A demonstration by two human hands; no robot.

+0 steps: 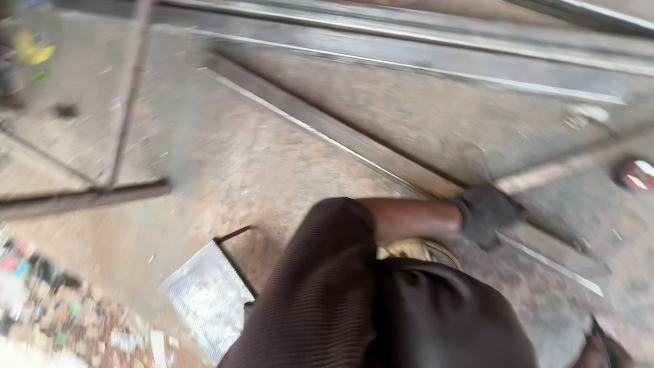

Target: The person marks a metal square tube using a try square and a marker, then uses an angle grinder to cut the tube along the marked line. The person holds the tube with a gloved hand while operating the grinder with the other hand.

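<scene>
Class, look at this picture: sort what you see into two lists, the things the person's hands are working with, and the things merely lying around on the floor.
In use:
- gloved hand, which arm it belongs to cannot be told
- metal bar that this hand grips
- long flat steel strip under the hand

Lying about:
- ribbed metal sheet
- rusty bars at left
- scattered litter
- red and white object, blurred
</scene>
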